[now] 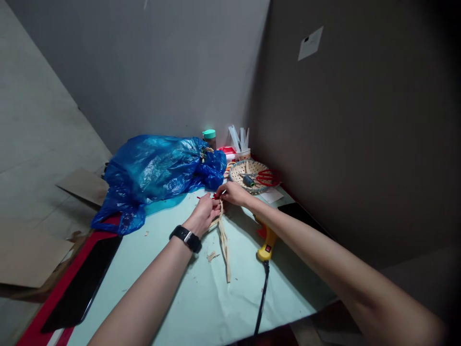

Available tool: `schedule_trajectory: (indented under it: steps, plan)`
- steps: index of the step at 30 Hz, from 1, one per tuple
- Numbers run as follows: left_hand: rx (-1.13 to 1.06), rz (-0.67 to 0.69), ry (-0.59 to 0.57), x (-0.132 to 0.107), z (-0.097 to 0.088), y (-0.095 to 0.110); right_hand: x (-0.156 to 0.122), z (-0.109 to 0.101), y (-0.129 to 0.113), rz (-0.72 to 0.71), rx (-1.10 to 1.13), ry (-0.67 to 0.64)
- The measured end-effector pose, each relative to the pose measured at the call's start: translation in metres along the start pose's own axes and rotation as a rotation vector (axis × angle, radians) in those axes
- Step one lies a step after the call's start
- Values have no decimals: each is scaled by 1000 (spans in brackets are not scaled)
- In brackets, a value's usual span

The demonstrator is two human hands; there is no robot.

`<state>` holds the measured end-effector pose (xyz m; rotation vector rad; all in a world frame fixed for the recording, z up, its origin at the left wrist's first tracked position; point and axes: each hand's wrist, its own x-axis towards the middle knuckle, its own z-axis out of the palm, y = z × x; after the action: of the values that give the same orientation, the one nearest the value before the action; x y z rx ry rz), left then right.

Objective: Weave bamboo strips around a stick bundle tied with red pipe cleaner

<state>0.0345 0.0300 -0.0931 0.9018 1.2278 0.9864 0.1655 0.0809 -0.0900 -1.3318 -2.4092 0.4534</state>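
Over the middle of the table, my left hand (207, 211) is closed around a bundle of flat tan fibre strips (224, 245), whose loose ends hang down toward me. A black watch (186, 238) is on the left wrist. My right hand (233, 193) meets it from the right, thumb and fingers pinched at a small red piece (215, 196). A thin red end pokes out left of the left hand's fingers. The upper end of the tan bundle is partly hidden by both hands, so I cannot see exactly how the red piece sits against it.
A blue plastic bag (158, 163) lies at the back left. Behind stand a green-lidded jar (209, 137) and a cup (243, 154) of white sticks. A woven basket (234, 180) holds thread and red-handled scissors (269, 178). A yellow corded tool (266, 246) lies under my right forearm.
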Motion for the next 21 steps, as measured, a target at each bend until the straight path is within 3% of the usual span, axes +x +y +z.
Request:
schedule_trajectory:
  steps: [3,9,14,21]
  plan:
    - [224,51,-18,-2,-17,11,-2,0,2,-20,10,4]
    - [698,296,176,15,-47,22,-4,2,2,-14,5,12]
    - [923,386,135,25,-45,12,-2,6,1,2,-39,26]
    - [994,462,124,29,-37,7,-4,22,-7,36,-118,104]
